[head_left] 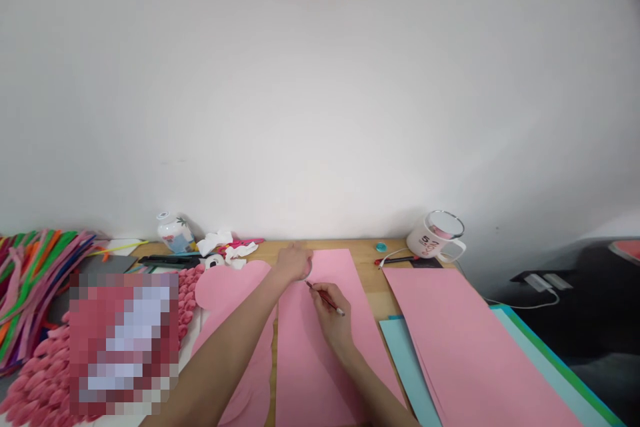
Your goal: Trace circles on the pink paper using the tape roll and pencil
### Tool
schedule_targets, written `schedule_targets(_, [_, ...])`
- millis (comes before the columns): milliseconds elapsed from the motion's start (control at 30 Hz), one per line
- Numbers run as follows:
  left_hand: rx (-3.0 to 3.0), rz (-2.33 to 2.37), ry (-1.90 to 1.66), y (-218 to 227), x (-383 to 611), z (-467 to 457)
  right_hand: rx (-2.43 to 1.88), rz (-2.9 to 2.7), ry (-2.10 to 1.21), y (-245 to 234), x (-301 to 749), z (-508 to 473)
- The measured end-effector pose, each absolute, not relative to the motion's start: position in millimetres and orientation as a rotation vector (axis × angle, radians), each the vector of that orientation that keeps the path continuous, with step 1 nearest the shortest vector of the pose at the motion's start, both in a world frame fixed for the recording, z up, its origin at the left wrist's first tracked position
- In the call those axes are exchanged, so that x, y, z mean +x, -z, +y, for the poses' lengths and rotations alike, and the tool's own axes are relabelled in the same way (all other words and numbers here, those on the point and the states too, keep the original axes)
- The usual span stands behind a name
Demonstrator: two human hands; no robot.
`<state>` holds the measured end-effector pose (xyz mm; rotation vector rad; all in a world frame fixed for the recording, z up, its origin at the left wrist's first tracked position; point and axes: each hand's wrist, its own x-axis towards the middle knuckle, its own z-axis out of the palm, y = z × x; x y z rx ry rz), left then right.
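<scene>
Right hand [331, 312]: closed round a red pencil [325, 298], tip on the sheet beside the other hand.
Left hand [293, 263]: palm down, likely steadying the sheet; grip cannot be told.
Pink sheet [313, 360]: mid-desk, lengthwise, near to far.
Desk [370, 277]: mug [434, 237] far right.

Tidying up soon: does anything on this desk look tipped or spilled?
Nothing spilled. The white mug at the back right and the small bottle at the back left look tilted, possibly only the lens.
</scene>
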<state>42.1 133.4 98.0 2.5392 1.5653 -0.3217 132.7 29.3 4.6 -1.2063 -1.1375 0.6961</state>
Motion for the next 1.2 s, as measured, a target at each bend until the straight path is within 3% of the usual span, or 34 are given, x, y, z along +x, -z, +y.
schedule_targets(333, [2.534,1.548,0.366,-95,40,138,-0.999,-1.502,-0.439,0,96,41])
schedule_targets(833, [2.52,1.556,0.338,-90,40,139,-1.134,-1.565,-0.555,-7,94,35])
schedule_targets(1200, [2.484,1.674,0.218,-72,49,132,-1.263,-1.154,-0.64,-44,166,46])
